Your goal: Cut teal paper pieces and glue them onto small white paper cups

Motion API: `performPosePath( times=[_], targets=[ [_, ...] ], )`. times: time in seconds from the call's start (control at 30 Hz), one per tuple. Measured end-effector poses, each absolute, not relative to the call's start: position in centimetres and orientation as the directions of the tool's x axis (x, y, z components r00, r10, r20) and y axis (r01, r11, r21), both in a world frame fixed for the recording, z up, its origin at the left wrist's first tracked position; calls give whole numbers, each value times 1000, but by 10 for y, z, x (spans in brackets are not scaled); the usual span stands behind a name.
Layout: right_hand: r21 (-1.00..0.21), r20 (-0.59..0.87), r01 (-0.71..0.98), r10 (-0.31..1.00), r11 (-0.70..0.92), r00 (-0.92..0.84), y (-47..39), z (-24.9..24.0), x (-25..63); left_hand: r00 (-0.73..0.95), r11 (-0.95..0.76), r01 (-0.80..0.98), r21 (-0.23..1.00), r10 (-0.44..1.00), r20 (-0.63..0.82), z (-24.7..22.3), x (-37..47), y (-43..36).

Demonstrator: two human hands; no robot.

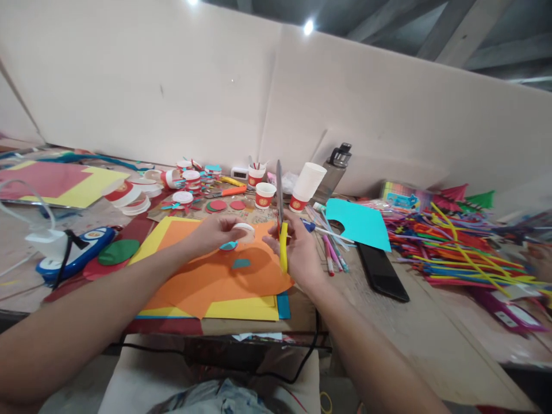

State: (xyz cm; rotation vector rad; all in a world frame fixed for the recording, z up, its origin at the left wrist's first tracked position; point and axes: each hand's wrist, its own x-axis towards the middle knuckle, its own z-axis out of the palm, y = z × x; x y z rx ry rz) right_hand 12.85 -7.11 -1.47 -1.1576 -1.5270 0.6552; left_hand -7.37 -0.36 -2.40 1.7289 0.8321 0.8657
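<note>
My right hand [299, 250] is closed around a pair of scissors [283, 248] with yellow handles, its blades pointing up and away from me. Pinched between the fingers of my left hand [218, 232] is a small white paper cup piece [245, 227], just left of the scissors. Both hands are above orange paper [185, 287], which lies over yellow sheets [245, 308]. A small blue piece [228, 245] shows just under my left fingertips, and a teal scrap [241, 263] rests on the orange paper.
Behind my hands stand a red-and-white paper cup [265, 196], a white cup stack [309, 179] and a grey bottle [333, 175]. On the right are a cyan sheet [362, 223], a black phone [382, 273] and colourful pipe cleaners [466, 247]. A blue power strip [77, 257] lies left.
</note>
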Motion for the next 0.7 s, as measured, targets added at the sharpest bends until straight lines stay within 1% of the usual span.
performPosePath(
  times=[0.13, 0.3, 0.37, 0.5, 0.6, 0.7],
  targets=[
    [-859, 421, 323, 907, 398, 4, -73, -15, 123, 578, -296, 132, 946, 798, 169, -23, -69, -8],
    [-836, 414, 379, 909, 397, -40, -72, -20, 121, 645, -269, 89, 959, 749, 150, -18, -65, -13],
    [-839, 409, 393, 912, 376, 0, -71, -21, 122, 660, -208, 71, 976, 743, 111, -19, -67, -12],
    [-856, 415, 385, 903, 345, 115, -67, -22, 130, 648, -15, 5, 1000, 762, 8, -25, -72, -4],
    [-814, 432, 469, 897, 341, 96, -66, -22, 137, 629, 50, -62, 997, 777, 0, -28, -74, 0],
    [-721, 452, 598, 892, 350, 24, -66, -22, 141, 606, 58, -123, 991, 795, 28, -27, -75, 0]
  ],
)
